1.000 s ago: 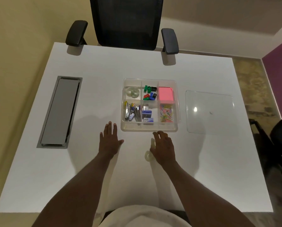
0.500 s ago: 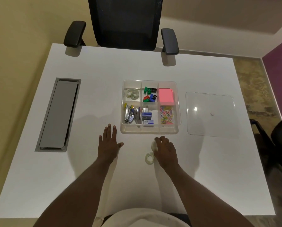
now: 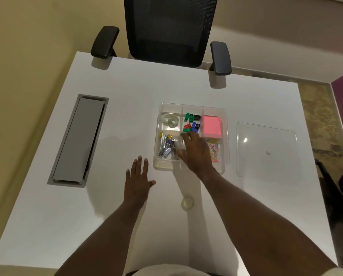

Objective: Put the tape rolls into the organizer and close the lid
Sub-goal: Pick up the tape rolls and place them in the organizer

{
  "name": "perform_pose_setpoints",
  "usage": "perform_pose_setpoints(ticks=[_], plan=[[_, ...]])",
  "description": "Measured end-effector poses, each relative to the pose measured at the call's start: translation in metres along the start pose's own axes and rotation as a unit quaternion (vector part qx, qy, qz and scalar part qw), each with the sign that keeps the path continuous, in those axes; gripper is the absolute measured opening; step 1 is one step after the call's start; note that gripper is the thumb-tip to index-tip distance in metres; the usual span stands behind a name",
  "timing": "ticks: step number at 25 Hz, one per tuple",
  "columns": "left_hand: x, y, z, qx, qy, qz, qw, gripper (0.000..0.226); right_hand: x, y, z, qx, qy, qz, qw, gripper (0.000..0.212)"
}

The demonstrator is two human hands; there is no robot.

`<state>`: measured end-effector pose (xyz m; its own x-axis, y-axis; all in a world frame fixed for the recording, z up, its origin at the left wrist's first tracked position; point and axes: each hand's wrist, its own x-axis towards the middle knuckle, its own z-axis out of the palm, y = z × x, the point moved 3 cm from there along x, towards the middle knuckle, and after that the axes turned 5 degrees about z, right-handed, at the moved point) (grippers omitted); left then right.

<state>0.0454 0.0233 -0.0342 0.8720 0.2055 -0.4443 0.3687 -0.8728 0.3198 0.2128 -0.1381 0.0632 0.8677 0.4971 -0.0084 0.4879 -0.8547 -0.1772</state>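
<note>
A clear organizer (image 3: 225,124) with several compartments sits mid-table. Its far-left compartment holds two clear tape rolls (image 3: 169,120). My right hand (image 3: 196,151) hovers over the organizer's near middle, fingers closed on a clear tape roll (image 3: 180,143) that is blurred and partly hidden. Another clear tape roll (image 3: 187,202) lies flat on the table near me, between my arms. My left hand (image 3: 137,181) rests flat on the table left of the organizer, fingers spread, holding nothing. The clear lid (image 3: 266,150) lies flat to the right of the organizer.
Other compartments hold coloured clips (image 3: 192,122), pink sticky notes (image 3: 212,126), paper clips (image 3: 214,149) and small staplers (image 3: 165,145). A grey cable hatch (image 3: 79,139) is set in the table at left. A black office chair (image 3: 169,30) stands at the far edge.
My right hand has lifted one tape roll off the table and moved forward over the organizer. One roll stays on the table. The left hand has not moved.
</note>
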Motion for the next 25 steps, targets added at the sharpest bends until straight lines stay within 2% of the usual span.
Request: perform_pose_setpoints(ticks=[5,7,9,17,22,25], plan=[[-0.011,0.013,0.007,0.021,0.003,0.019,1.0,0.095,0.054,0.0,-0.013,-0.01,0.009,0.033,0.999,0.047],[0.015,-0.035,0.002,0.003,0.009,-0.042,0.999,0.096,0.128,-0.051,0.027,-0.002,-0.044,0.012,0.999,0.046],[0.009,-0.031,0.0,0.007,0.003,-0.043,0.999,0.096,0.135,-0.056,0.029,-0.029,-0.081,0.024,0.996,0.047],[0.009,-0.002,0.004,0.023,-0.02,-0.038,0.999,0.095,0.152,-0.048,0.044,-0.084,-0.104,0.05,0.99,0.054],[0.009,-0.003,0.006,0.027,-0.025,-0.043,0.998,0.096,0.146,-0.049,0.04,-0.084,-0.097,0.045,0.991,0.054],[0.01,-0.002,0.004,0.03,-0.03,-0.046,0.998,0.095,0.139,-0.045,0.034,-0.075,-0.075,0.038,0.994,0.045]])
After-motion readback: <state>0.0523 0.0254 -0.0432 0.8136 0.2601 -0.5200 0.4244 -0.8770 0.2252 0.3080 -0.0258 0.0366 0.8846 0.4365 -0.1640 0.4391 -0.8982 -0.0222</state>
